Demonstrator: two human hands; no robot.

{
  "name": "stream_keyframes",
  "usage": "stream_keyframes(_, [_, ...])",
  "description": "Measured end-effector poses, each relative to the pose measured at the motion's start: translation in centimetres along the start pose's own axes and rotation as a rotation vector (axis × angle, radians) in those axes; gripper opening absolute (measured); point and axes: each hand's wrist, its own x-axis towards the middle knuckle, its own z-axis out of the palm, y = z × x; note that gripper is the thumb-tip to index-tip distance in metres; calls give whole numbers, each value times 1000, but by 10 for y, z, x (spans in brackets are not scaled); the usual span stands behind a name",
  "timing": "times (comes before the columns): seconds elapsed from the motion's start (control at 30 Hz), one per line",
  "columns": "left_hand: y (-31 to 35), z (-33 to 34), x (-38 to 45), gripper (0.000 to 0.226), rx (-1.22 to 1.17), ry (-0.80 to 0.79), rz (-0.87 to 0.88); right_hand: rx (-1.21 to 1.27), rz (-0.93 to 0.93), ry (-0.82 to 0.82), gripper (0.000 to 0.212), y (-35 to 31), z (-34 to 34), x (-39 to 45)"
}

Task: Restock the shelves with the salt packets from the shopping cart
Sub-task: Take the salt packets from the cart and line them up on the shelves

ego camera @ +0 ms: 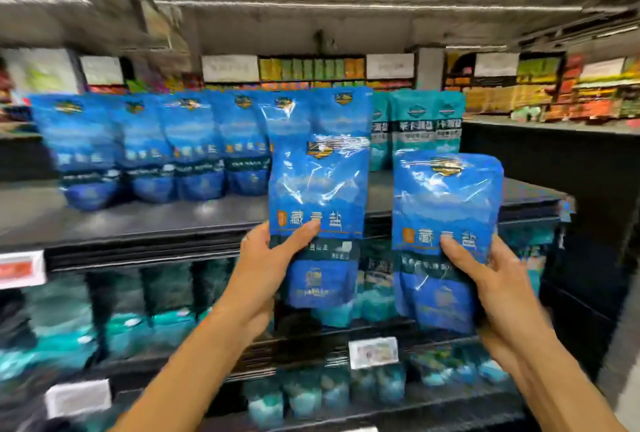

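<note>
white price tags (373, 352), distant stocked aisles (540, 92)

Two bright blue salt packets (317, 210) are showing gold emblems near the top, orange label squares and a dark band low across the front. Behind them on the black top shelf (138, 220), blue packets (145, 147) are standing beside teal packets (426, 127).

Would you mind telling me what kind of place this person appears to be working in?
Most likely a supermarket aisle. Dark tiered shelves carry rows of identical blue salt packets, price tags are clipped to the shelf edges, and further stocked shelving stands behind. Each hand holds one more blue packet.
</note>
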Motion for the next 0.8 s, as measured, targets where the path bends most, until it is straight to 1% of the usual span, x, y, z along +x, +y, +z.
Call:
stream_keyframes(0.1, [38,-45,9,41,1,119,55,54,11,-145,36,-5,61,28])
stream_keyframes(0.17, [60,-78,14,35,22,188,79,74,9,-206,38,-6,106,42])
stream_keyframes(0.27, [92,-135,24,28,45,275,102,114,9,-265,30,2,177,60])
stream_keyframes(0.37, [116,-196,37,34,69,322,98,138,61,-293,26,19,247,77])
stream_keyframes(0.43, [126,-239,47,34,104,357,107,136,99,-312,21,33,290,88])
stream_keyframes(0.53, [130,-293,66,40,129,384,100,121,166,-355,19,54,342,103])
stream_keyframes(0.6, [127,-321,78,40,104,382,93,89,204,-363,24,68,371,111])
stream_keyframes(0.67, [122,-340,89,38,75,368,70,41,212,-370,27,80,394,118])
stream_keyframes(0.73, [115,-352,98,38,67,358,38,8,207,-369,20,90,410,123])
stream_keyframes(0.8, [108,-356,107,39,55,349,31,-19,212,-359,19,98,421,127])
